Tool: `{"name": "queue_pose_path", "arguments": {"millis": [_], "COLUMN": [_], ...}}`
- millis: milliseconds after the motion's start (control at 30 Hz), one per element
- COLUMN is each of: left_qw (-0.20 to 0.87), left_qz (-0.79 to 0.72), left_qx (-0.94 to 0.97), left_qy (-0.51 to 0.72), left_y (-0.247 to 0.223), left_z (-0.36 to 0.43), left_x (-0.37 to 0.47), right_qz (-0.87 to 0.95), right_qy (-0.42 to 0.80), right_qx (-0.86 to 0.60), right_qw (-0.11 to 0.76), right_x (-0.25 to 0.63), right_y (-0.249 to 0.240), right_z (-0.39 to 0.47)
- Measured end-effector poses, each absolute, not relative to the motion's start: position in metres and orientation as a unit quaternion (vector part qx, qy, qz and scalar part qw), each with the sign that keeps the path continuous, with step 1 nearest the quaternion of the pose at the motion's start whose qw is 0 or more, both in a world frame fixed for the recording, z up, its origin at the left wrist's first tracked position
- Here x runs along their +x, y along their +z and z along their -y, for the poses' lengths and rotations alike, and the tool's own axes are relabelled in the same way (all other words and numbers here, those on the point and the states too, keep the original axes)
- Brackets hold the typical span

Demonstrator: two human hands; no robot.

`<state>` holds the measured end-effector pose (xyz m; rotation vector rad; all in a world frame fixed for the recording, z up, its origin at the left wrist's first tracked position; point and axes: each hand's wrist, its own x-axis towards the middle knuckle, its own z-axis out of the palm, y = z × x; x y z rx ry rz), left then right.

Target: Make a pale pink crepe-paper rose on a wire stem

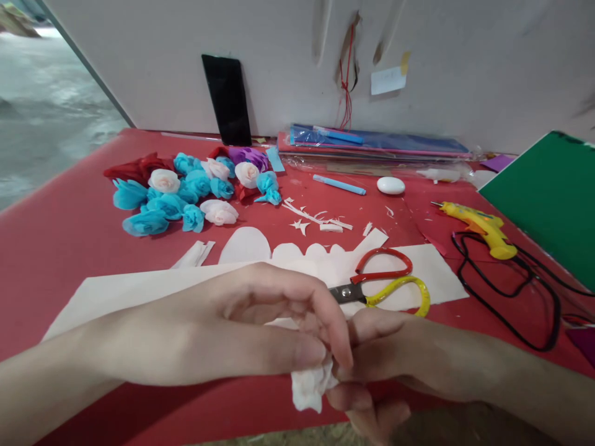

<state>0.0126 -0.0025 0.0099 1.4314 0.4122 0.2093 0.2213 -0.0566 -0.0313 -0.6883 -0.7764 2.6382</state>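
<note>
A small white crepe-paper flower (309, 387) is pinched between both hands near the table's front edge. My left hand (242, 328) comes in from the left, its thumb and curled fingers closed on the upper part. From the right, my right hand (376, 365) grips the flower's lower right side, and the fingertips there are partly hidden. Just beyond the hands lies a white paper strip (116, 297). Scissors (390, 285) with one red and one yellow handle rest on it, their blades partly behind my left hand. White rounded paper cutouts (246, 244) lie along its far edge.
Several blue, white, red and purple paper flowers (195, 186) are grouped at the back left. A phone (227, 99) leans on the wall. A yellow glue gun (478, 226) with a black cord (553, 310) lies right, beside a green board (548, 198). Paper scraps (320, 220) litter the middle.
</note>
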Motion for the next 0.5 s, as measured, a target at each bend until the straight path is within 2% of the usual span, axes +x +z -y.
{"name": "queue_pose_path", "arguments": {"millis": [133,500], "left_qw": [0.676,0.621], "left_qz": [-0.203,-0.210], "left_qx": [0.699,0.742], "left_qy": [0.114,0.139], "left_y": [0.0080,0.0077], "left_z": [0.0073,0.0112], "left_x": [0.0137,0.0111], "right_qz": [0.275,0.271], "right_qy": [0.919,0.920], "right_qx": [-0.235,-0.227], "right_qw": [0.154,0.166], "right_x": [0.2208,0.2169], "right_y": [-0.0297,-0.0304], "right_z": [0.0551,0.0531]}}
